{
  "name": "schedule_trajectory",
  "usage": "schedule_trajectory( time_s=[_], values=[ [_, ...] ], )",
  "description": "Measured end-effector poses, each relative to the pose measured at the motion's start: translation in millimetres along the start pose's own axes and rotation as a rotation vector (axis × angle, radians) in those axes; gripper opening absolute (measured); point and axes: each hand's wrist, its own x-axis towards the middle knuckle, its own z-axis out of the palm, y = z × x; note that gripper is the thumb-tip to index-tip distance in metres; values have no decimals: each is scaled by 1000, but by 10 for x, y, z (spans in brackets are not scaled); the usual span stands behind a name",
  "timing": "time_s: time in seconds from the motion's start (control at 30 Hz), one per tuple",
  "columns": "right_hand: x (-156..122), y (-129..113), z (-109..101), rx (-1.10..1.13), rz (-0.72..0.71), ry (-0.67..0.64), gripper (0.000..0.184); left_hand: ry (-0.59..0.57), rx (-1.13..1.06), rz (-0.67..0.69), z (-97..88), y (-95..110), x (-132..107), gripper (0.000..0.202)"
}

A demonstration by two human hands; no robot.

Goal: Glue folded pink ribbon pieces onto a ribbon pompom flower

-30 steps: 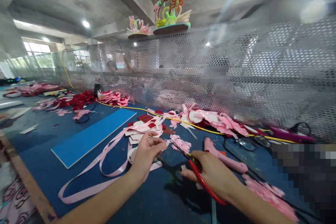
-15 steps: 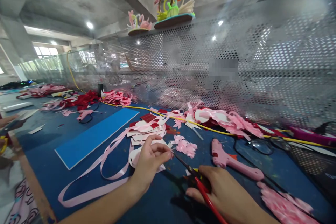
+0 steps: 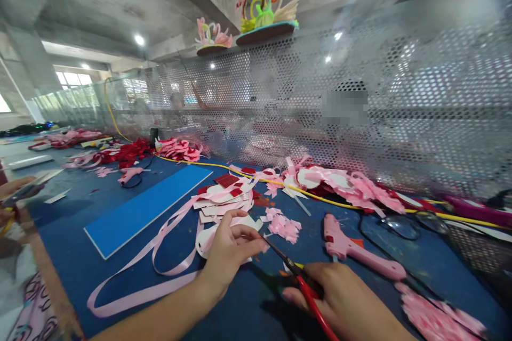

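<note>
My right hand is closed around the red handles of a pair of scissors, their dark blades pointing up and left. At the blade tips, the thumb and fingers of my left hand are pinched together. What they hold, if anything, is too small to make out; a pinkish bit shows at the thumb tip. Just beyond lies a small heap of cut pink ribbon pieces. Behind my left hand are a stack of white and red cards and a long loop of pink ribbon.
A pink glue gun lies to the right, near more pink ribbon pieces and eyeglasses. At left is a blue board. A yellow cable runs before a perforated metal screen. Another person's hand shows far left.
My left thumb and fingers have shifted slightly at the blade tips. The scissors have tilted a little, their handles moving left. The view has shifted slightly.
</note>
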Motion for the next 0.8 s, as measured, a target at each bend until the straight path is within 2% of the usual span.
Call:
schedule_trajectory(
  time_s=[0.27,0.57,0.7,0.8],
  values=[
    [2,-11,-2,-37,5,-28,46,-3,-11,5,-2,-14,17,56],
    [45,53,59,-6,-16,-56,55,11,-46,-91,15,1,-6,53],
    [55,113,103,190,-10,-77,51,-2,-67,-68,20,-2,-9,49],
    [-56,128,136,564,-42,-146,51,-19,-94,-51,22,12,-6,48]
  ],
)
